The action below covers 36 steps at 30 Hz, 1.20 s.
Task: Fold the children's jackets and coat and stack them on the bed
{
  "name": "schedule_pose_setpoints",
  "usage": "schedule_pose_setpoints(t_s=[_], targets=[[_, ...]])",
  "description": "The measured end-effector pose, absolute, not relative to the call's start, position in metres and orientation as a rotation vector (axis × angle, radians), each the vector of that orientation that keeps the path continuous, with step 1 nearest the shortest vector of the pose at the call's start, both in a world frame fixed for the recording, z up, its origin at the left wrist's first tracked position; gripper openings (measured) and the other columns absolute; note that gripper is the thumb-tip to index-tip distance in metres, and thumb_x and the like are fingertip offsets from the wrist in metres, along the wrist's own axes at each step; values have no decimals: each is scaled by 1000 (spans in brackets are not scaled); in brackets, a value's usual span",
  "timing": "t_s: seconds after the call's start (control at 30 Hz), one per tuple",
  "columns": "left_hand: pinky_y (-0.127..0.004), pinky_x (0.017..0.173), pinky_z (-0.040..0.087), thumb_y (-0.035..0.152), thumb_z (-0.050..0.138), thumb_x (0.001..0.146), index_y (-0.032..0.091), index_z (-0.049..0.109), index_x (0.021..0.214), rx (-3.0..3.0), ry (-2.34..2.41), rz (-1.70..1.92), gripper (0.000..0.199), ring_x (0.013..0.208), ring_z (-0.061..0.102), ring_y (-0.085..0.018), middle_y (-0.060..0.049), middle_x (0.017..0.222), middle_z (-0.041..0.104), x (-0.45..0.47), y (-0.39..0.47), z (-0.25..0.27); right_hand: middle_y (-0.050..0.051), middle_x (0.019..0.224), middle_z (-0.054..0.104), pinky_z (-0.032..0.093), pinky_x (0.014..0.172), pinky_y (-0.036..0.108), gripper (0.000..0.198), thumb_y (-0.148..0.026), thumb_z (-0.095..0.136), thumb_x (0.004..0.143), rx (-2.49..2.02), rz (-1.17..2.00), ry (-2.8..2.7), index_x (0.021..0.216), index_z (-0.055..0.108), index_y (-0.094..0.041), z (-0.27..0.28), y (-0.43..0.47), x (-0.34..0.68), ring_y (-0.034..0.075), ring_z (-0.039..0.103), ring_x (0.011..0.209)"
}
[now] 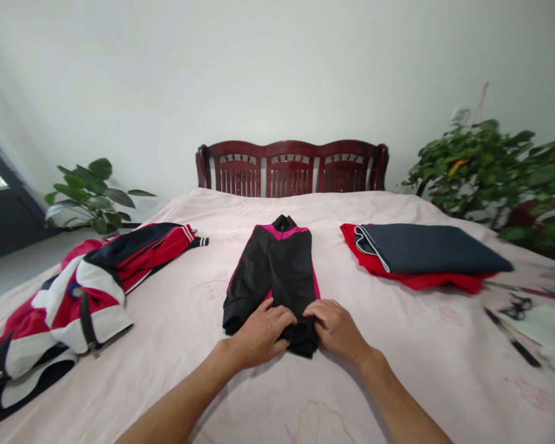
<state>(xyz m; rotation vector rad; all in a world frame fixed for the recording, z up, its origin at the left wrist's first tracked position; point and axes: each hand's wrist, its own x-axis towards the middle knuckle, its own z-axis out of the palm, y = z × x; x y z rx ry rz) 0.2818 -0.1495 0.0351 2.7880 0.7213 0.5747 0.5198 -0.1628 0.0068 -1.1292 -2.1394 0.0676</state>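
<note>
A black jacket (pixel 291 265) with pink trim lies in the middle of the bed, collar away from me, its sleeves folded in over its front. My left hand (pixel 267 333) pinches the cuff end of one sleeve near the jacket's lower edge. On the other side of that same end, my right hand (pixel 337 327) has its fingers closed on the black cloth. Part of the cuff and the jacket's hem are hidden under my hands.
Red, white and navy jackets (pixel 97 290) lie loosely at the left. A folded navy garment (pixel 435 246) rests on a red cloth (pixel 444 282) at the right. Nearby are a black pen-like object (pixel 513 338) and papers (pixel 541 327). Leafy plants (pixel 90 194) and a wooden headboard (pixel 290 165) stand behind.
</note>
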Motion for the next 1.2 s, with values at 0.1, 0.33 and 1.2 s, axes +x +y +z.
schedule_pose_setpoints(t_s=[0.1, 0.33, 1.2], targets=[[-45, 110, 38, 14, 58, 82, 23, 58, 118, 2806, 757, 565, 37, 118, 58, -25, -9, 126, 62, 281, -152, 25, 3, 97, 74, 52, 88, 38, 46, 2, 44, 62, -1135, 103, -2117, 90, 72, -23, 6, -165, 519, 20, 67, 93], [-50, 112, 36, 20, 64, 80, 25, 59, 123, 2831, 774, 554, 43, 129, 52, -30, -12, 140, 54, 279, -166, 25, 6, 134, 65, 42, 112, 48, 50, -11, 47, 84, -1066, 275, -2152, 130, 65, -24, 22, -179, 510, 23, 57, 129], [-45, 120, 33, 8, 51, 84, 36, 39, 150, 2785, 795, 450, 73, 143, 41, -21, -1, 155, 46, 130, -81, 20, 5, 151, 49, 38, 117, 48, 82, 0, 49, 73, -1051, 50, -2531, 149, 45, -30, 18, -167, 553, 23, 45, 139]])
